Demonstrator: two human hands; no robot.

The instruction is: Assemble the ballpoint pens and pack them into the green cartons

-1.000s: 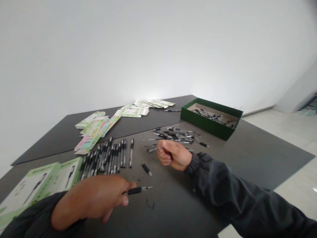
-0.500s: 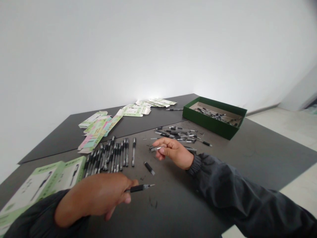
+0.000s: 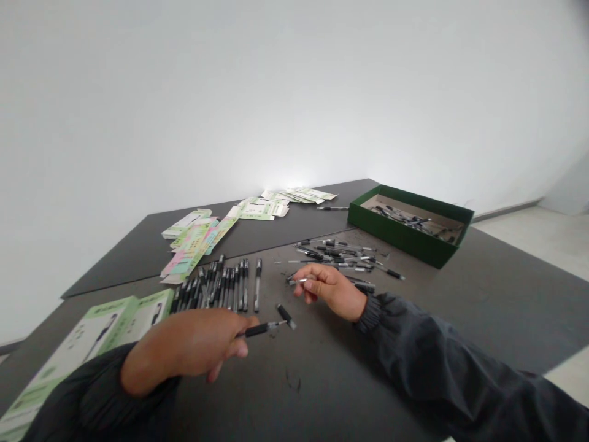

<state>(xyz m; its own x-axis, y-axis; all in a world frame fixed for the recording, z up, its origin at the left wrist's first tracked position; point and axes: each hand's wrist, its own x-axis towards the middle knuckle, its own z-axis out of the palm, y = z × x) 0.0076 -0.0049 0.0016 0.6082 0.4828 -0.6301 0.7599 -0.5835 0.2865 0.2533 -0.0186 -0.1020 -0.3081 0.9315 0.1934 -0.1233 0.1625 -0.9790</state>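
My left hand [image 3: 202, 344] is closed around a black-gripped gel pen [image 3: 257, 330], whose bare tip points right. Just beyond that tip lies a loose black-and-clear pen cap [image 3: 286, 316] on the dark table [image 3: 340, 380]. My right hand [image 3: 331, 291] pinches a small clear-and-silver pen part [image 3: 299, 281] between thumb and fingers; its exact kind is not plain. Capped pens [image 3: 234, 285] lie side by side beyond my left hand. Past my right hand is a jumbled pile of pens and pen parts [image 3: 334, 252].
A green box [image 3: 400, 238] holding pens and parts stands at the back right. Flattened green-and-white cartons [image 3: 262, 209] and colourful ones [image 3: 197, 245] lie along the back and left. Pen boxes [image 3: 78, 350] rest at the front left, beside my sleeve.
My left hand has moved slightly forward, bringing the pen's tip near the loose cap. My right hand keeps its pinch and has hardly moved. The whole view has shifted a little.
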